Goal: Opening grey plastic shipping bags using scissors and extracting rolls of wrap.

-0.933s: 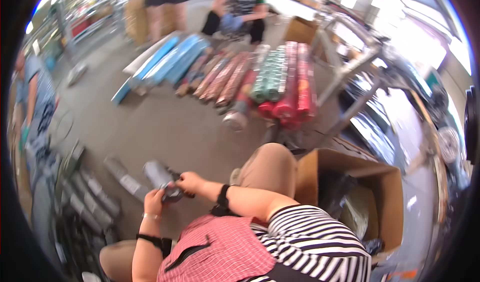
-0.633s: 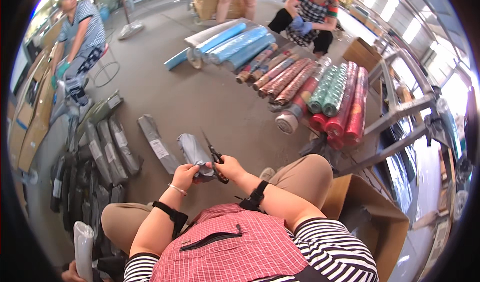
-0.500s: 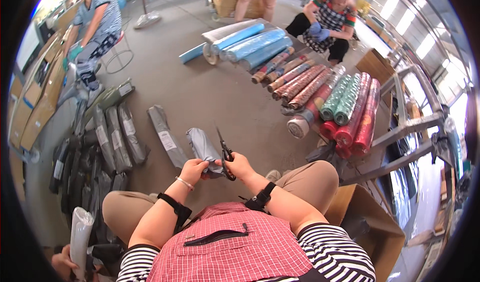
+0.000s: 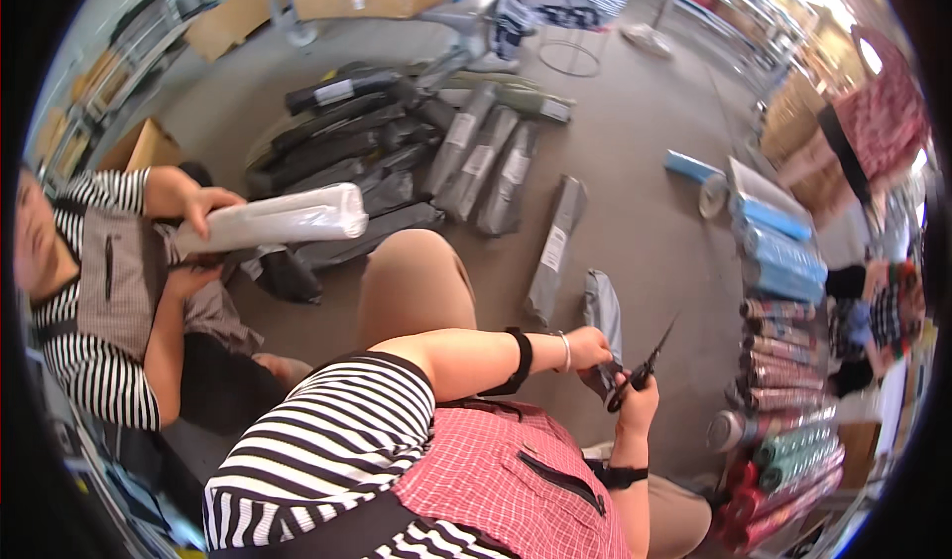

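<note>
- White roll (image 4: 288, 217), at the left: by what is it held?
- By a co-worker's hand (image 4: 210, 210), the fingers laid over it. Just beyond, dark wrapped packages (image 4: 337, 142) are heaped on the floor (image 4: 635, 152).
- And further right?
- Three labelled packages (image 4: 486, 167) are laid side by side; then one lone package (image 4: 557, 251) is set apart.
- How are the fingers of the wearer's left hand (image 4: 588, 347) set?
- Pinched together on the near end of a grey bag (image 4: 603, 311), which is held out in front, just right of the lone package.
- And the right hand (image 4: 638, 408)?
- Its fingers are closed around the handles of black scissors (image 4: 645, 366), blades pointed away. Whether the bag is also touched by them cannot be told.
- At the far right?
- Blue rolls (image 4: 783, 261), patterned rolls (image 4: 780, 354), green rolls (image 4: 793, 450) and red rolls (image 4: 791, 507) are lined up.
</note>
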`<move>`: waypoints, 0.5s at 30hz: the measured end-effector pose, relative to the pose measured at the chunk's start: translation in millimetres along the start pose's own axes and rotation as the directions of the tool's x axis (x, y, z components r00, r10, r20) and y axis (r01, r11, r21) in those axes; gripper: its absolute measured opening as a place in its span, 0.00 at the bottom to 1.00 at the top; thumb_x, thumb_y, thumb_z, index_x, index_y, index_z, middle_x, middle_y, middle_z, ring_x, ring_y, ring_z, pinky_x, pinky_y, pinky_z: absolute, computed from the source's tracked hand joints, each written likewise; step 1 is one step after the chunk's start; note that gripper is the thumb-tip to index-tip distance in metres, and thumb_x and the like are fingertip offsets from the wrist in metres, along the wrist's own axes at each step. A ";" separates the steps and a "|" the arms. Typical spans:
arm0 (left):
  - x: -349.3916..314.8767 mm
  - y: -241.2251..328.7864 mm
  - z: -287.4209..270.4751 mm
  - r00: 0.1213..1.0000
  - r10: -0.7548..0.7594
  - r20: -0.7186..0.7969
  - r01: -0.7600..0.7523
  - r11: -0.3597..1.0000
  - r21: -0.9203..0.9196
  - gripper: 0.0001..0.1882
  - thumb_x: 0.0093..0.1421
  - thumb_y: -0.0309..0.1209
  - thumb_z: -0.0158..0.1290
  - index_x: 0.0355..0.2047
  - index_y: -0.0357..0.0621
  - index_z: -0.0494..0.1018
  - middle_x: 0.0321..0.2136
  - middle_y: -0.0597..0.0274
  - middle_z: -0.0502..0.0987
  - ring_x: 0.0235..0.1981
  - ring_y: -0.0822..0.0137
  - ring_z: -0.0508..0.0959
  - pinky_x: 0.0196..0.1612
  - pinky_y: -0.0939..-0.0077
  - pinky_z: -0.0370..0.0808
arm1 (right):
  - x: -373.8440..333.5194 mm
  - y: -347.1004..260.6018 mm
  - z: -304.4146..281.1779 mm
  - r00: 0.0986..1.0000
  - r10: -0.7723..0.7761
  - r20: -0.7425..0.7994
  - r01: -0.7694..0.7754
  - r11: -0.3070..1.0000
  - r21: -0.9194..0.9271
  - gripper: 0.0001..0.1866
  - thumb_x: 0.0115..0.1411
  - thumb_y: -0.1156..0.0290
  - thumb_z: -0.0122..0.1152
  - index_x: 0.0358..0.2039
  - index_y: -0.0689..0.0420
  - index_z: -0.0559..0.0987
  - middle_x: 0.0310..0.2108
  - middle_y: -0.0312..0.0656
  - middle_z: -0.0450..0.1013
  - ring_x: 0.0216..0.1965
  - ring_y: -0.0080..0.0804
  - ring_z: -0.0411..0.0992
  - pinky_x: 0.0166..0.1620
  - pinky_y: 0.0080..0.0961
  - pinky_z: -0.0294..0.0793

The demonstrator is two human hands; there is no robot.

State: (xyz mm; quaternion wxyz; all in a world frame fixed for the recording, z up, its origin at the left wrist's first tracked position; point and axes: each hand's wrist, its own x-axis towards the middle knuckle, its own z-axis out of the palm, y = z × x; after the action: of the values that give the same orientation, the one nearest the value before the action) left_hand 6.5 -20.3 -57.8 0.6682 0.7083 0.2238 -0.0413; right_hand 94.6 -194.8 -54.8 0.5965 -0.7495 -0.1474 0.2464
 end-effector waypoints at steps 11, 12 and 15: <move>-5.6 -0.9 -10.2 0.999 0.047 -0.026 -0.045 0.997 0.066 0.15 0.55 0.36 0.52 0.29 0.34 0.79 0.19 0.50 0.78 0.20 0.61 0.80 0.27 0.67 0.78 | 12.8 16.3 2.6 0.998 -0.023 -0.055 0.016 0.990 -0.139 0.09 0.52 0.74 0.68 0.30 0.61 0.76 0.23 0.31 0.72 0.24 0.20 0.68 0.27 0.19 0.65; -9.4 -0.3 -12.8 0.998 0.039 -0.052 -0.038 0.999 0.019 0.16 0.55 0.37 0.52 0.28 0.34 0.79 0.18 0.51 0.78 0.20 0.62 0.80 0.26 0.68 0.77 | 11.5 13.3 5.3 0.999 0.010 -0.049 -0.015 0.994 -0.113 0.10 0.52 0.72 0.68 0.30 0.61 0.76 0.23 0.31 0.71 0.23 0.20 0.67 0.27 0.19 0.65; -5.6 -3.2 -18.8 0.998 0.057 -0.030 -0.057 0.998 0.031 0.16 0.59 0.36 0.54 0.31 0.31 0.77 0.20 0.60 0.76 0.19 0.69 0.77 0.23 0.73 0.76 | 6.4 5.3 8.4 0.995 0.065 -0.077 -0.067 0.997 -0.025 0.11 0.52 0.68 0.69 0.29 0.59 0.76 0.21 0.30 0.69 0.21 0.18 0.64 0.25 0.19 0.62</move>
State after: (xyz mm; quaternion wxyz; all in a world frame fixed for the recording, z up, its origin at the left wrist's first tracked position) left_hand -4.2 -3.7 -56.8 0.6549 0.7249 0.2132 -0.0146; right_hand 94.9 -185.9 -62.6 0.5828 -0.7709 -0.1033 0.2352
